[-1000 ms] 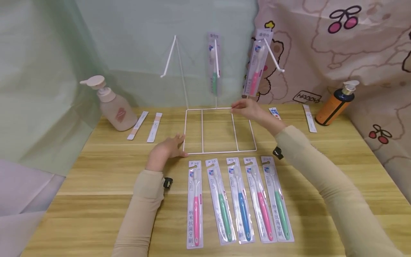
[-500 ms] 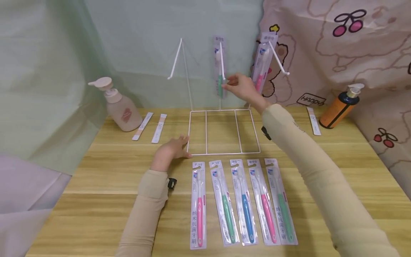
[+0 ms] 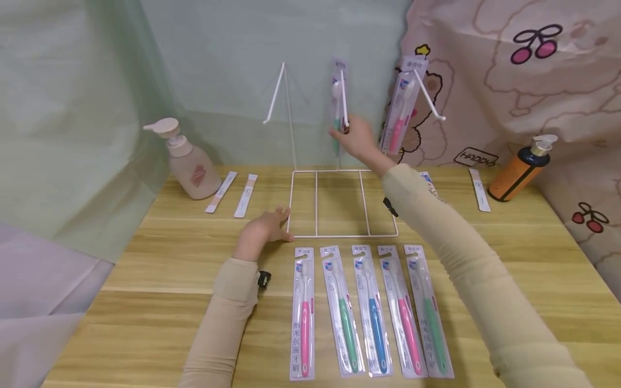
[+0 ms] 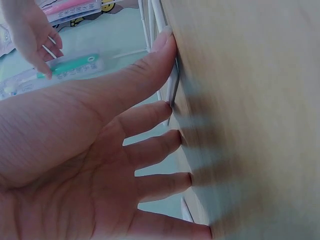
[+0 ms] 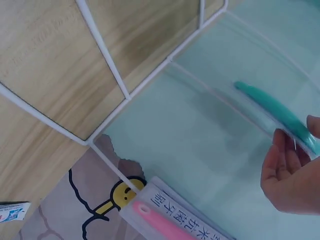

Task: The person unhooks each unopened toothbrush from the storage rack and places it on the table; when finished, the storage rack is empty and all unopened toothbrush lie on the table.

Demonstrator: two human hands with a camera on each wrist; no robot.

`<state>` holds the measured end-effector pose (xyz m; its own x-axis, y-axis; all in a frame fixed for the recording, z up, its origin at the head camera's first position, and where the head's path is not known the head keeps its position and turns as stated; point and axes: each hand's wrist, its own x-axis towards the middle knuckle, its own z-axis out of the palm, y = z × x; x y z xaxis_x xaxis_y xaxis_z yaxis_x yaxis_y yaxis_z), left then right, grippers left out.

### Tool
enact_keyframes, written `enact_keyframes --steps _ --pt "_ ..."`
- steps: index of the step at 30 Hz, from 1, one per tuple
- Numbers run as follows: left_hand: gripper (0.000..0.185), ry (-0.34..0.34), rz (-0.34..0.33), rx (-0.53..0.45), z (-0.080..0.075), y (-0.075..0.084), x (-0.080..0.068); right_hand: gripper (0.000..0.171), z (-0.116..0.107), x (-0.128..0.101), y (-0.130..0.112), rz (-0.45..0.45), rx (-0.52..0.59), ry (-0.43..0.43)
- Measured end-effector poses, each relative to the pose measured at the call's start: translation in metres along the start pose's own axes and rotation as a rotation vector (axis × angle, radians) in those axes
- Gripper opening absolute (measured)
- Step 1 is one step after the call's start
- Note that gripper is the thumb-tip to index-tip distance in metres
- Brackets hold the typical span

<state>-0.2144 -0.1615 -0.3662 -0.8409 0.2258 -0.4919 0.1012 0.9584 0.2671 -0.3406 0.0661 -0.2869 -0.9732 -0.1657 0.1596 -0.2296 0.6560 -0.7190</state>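
Right hand (image 3: 358, 139) has risen, pinching a hanging green toothbrush (image 5: 267, 102); wide-spread left hand (image 3: 264, 229) touches the wire rack (image 3: 316, 205) beside it.

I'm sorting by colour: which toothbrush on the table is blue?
The middle toothbrush in the row of five: it alone is blue, against two pink toothbrushes and two green toothbrushes.

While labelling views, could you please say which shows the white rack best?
Head view: the white rack shows most of its base and all three hooks. Right wrist crops base and uprights; left wrist shows partial wires.
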Motion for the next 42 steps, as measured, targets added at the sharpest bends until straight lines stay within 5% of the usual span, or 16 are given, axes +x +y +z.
enact_keyframes --steps 17,32,42 --pt "0.084 0.013 0.007 0.001 0.002 -0.001 0.000 0.038 0.001 -0.040 0.011 -0.144 0.126 -0.113" --pt "0.084 -0.002 -0.004 0.008 0.001 -0.001 0.000 0.038 0.005 -0.114 0.016 -0.299 0.145 -0.170" --pt "0.084 -0.008 -0.003 0.011 -0.001 0.000 -0.001 0.028 -0.003 -0.158 0.019 -0.297 0.213 -0.237"
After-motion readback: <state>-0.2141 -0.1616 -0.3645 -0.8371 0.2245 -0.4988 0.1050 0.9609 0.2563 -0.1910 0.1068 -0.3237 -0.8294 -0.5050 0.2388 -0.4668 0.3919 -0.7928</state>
